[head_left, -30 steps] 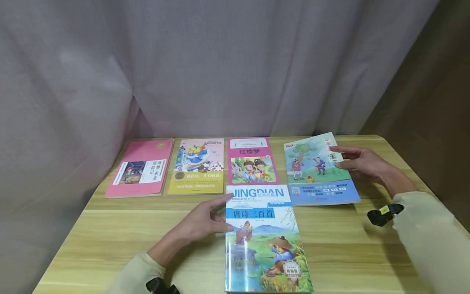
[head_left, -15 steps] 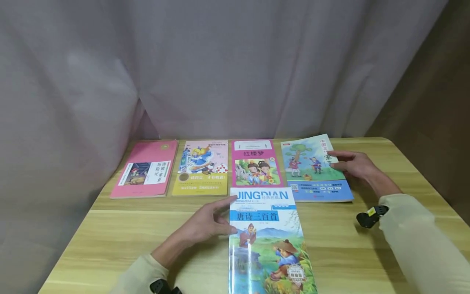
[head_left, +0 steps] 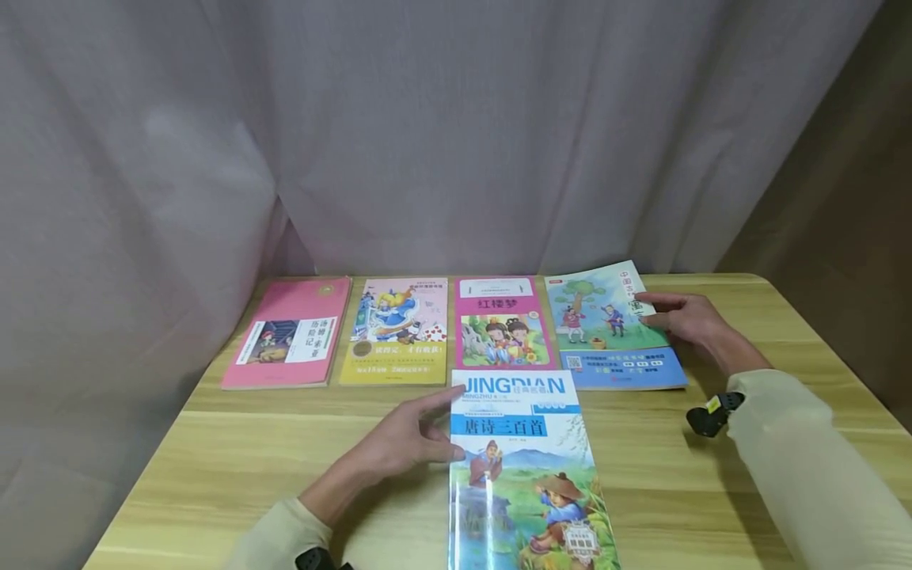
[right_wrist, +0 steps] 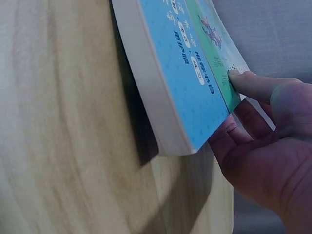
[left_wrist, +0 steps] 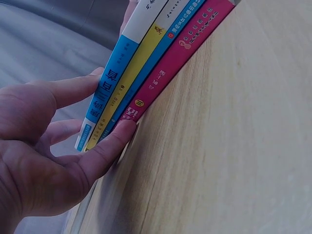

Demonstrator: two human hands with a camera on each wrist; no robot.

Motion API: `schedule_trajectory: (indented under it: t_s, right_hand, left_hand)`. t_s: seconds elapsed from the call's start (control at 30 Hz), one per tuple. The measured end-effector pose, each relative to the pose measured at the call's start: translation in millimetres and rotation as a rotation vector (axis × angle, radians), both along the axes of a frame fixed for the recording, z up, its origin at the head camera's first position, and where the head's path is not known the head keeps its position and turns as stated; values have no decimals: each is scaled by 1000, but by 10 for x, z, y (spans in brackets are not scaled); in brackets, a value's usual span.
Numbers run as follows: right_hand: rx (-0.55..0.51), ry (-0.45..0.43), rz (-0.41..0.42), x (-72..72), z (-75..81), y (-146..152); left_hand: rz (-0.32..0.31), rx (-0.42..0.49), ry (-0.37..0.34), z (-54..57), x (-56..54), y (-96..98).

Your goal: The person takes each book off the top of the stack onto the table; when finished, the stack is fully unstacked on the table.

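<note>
My right hand [head_left: 694, 321] pinches the right edge of a green and blue picture-covered book [head_left: 606, 317], thumb on its cover and fingers beneath. In the right wrist view, this thick book [right_wrist: 180, 78] stands tilted above the wood, its shadow under it. At front centre lies a stack of several books, topped by a blue and white poetry book [head_left: 530, 475]. My left hand [head_left: 409, 435] rests its fingertips against the stack's left side. In the left wrist view, a yellow spine [left_wrist: 122, 83] and a pink spine [left_wrist: 180, 58] show below the top book.
Along the far edge of the wooden table [head_left: 249, 459] lie a pink book [head_left: 288, 332], a yellow and pink book [head_left: 395, 332] and a magenta-bordered book [head_left: 504, 324], flat and apart. A grey curtain [head_left: 427, 134] hangs behind.
The green and blue book has shifted left in my right hand, nearer the magenta-bordered book. My left hand stays at the stack. The head view has moved slightly.
</note>
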State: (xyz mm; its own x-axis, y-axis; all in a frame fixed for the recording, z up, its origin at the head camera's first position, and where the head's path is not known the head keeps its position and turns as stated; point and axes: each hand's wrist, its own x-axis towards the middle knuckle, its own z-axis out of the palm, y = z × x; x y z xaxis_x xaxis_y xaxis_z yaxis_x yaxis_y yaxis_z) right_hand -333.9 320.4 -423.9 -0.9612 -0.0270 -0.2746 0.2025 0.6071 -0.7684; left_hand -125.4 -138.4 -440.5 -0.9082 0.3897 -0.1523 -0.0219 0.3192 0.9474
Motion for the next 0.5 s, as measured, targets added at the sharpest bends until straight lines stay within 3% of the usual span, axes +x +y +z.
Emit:
schedule_trajectory:
  t_s: [0.37,0.5]
  right_hand:
    - [8,25,-24,-12,-82,-3]
    - [70,92,18,39,18,-32]
  left_hand:
    - [1,10,-9,-21,21,11]
    - [0,9,-4,-2,22,-4]
